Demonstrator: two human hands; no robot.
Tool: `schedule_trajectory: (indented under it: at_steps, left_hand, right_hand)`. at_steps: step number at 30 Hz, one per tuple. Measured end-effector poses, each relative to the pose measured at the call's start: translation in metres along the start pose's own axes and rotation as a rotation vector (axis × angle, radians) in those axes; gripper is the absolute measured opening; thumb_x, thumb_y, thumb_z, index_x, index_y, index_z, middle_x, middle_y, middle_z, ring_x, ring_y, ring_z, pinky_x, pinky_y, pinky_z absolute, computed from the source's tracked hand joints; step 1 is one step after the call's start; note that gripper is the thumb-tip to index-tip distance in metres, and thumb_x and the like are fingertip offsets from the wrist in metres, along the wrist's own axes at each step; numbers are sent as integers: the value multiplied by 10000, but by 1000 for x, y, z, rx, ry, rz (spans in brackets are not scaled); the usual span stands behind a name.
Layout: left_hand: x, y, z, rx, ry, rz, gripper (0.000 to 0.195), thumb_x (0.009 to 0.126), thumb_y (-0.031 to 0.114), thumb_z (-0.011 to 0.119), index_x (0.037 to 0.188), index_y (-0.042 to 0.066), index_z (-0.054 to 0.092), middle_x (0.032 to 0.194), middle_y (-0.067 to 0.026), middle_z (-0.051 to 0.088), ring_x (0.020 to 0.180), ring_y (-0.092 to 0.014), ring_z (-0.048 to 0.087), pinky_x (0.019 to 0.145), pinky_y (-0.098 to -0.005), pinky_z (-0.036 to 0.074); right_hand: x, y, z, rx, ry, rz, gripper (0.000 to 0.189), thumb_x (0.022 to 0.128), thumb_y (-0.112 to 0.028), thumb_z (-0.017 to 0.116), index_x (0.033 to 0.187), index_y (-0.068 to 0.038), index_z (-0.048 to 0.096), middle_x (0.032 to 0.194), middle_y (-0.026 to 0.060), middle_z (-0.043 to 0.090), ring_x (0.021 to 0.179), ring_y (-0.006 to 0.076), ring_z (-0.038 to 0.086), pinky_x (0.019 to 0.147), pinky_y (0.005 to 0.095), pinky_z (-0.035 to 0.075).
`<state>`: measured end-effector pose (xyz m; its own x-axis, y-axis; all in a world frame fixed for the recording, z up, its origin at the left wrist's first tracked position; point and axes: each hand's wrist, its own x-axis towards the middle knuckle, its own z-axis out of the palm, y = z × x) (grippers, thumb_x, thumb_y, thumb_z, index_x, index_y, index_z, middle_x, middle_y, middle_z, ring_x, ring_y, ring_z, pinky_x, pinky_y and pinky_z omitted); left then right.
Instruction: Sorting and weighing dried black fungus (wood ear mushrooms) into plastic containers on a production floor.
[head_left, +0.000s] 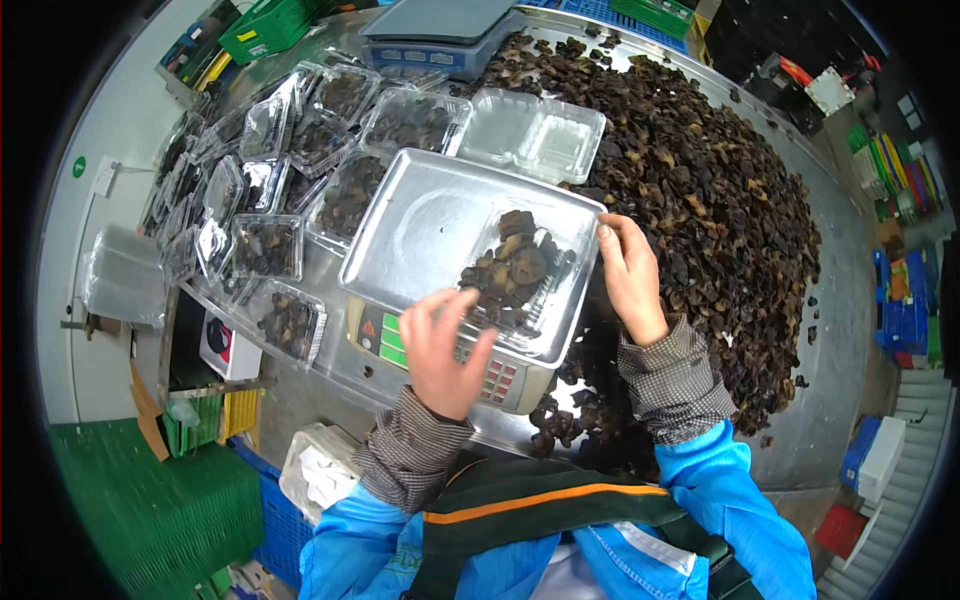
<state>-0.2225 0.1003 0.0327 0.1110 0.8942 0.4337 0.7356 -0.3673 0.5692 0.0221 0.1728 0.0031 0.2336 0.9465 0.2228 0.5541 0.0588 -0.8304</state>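
Observation:
A digital scale (360, 326) with a square metal pan (420, 217) stands before me. On the right part of the pan lies a clear plastic clamshell box (491, 232) heaped with brown wood-ear mushrooms (517, 262). My left hand (446, 345), slightly blurred, is over the pan's front edge beside the box, fingers spread; whether its fingertips touch the mushrooms is unclear. My right hand (630, 270) rests at the pan's right edge, thumb and fingers by the corner. Behind the pan, an opened clamshell box (559, 139) sits with no mushrooms in it.
Many filled clamshell boxes (266, 247) pile up at left. A large heap of loose mushrooms (697, 225) covers the metal table's right side. A second scale (435, 45) stands at the back, near a green crate (262, 34). Stacked clear plastic (126, 274) hangs beyond the left edge.

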Motion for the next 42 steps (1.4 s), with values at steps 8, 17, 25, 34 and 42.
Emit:
schedule_trajectory:
  at_steps: [8,17,25,34,42]
  left_hand:
    - [26,-40,-11,-841,485,-802,536,976,256,543,1449,98,347,1247,-62,519,1106,-144,473,993,-350,377]
    - [14,-29,6,-734,109,-403,210,952,19,553,1155,-2,603,975,-12,564,886,-77,541,820,-220,445]
    - [53,-20,23,-181,-59,-85,236,769,9,689,998,66,706,917,-91,575,902,-268,528,803,-351,439]
    - [86,-20,47,315,-246,-4,213,690,231,794,867,120,751,917,-63,555,919,-270,528,762,-416,426]
    - [83,-15,47,248,-121,25,166,708,182,759,846,95,728,912,-50,542,903,-257,523,741,-414,414]
  right_hand:
    - [-7,-51,12,-324,-219,-517,353,752,-244,767,1050,-99,646,837,63,546,811,252,587,725,372,494]
    - [-5,-26,21,-137,-195,-368,95,787,-70,684,878,-51,665,804,85,560,790,276,585,709,369,486]
    - [-4,-42,21,-136,-203,-392,155,782,-89,701,930,-58,668,816,91,571,803,281,587,716,372,487]
    - [-11,-39,31,-290,-251,-423,78,764,-87,705,820,-60,658,798,85,559,810,286,573,721,393,477]
    - [-14,-40,19,-69,-217,-312,113,779,-63,701,884,-37,669,775,83,565,762,259,578,678,356,474]
